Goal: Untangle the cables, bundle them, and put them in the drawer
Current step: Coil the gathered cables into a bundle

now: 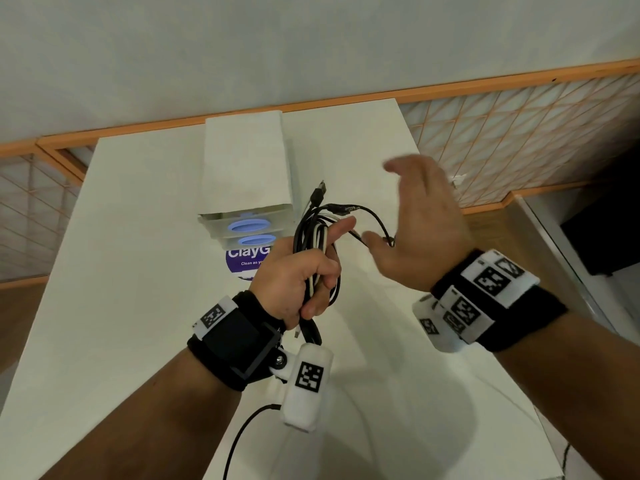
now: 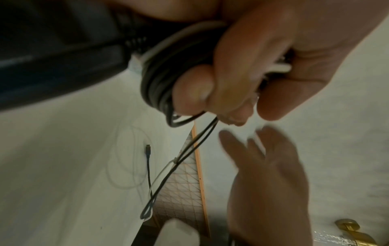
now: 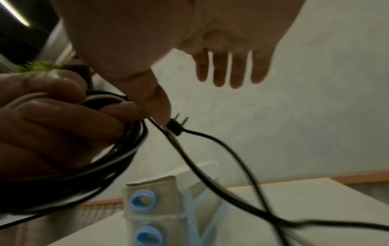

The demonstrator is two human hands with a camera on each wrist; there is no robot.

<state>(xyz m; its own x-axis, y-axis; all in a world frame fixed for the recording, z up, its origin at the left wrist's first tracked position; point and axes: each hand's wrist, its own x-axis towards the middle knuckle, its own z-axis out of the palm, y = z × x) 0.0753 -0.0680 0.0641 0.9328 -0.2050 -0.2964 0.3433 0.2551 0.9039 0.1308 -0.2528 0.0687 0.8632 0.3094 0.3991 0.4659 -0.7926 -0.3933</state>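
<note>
Cables (image 1: 313, 258), black and white, sit coiled in the left hand (image 1: 294, 278), whose fingers (image 1: 320, 303) curl round the bundle above the bench (image 1: 121, 271). Loose plug ends stick out past the forefinger. Just beside them the right hand (image 1: 422, 223) hovers, fingers spread wide, holding nothing. Behind stands a small drawer box (image 1: 247, 174).

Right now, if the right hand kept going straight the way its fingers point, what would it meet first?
Probably nothing close. The right hand is open, its fingers aimed up and away over the table, past the loose cable ends near its thumb. Beyond looks like bare wall, though depth is unclear.
</note>
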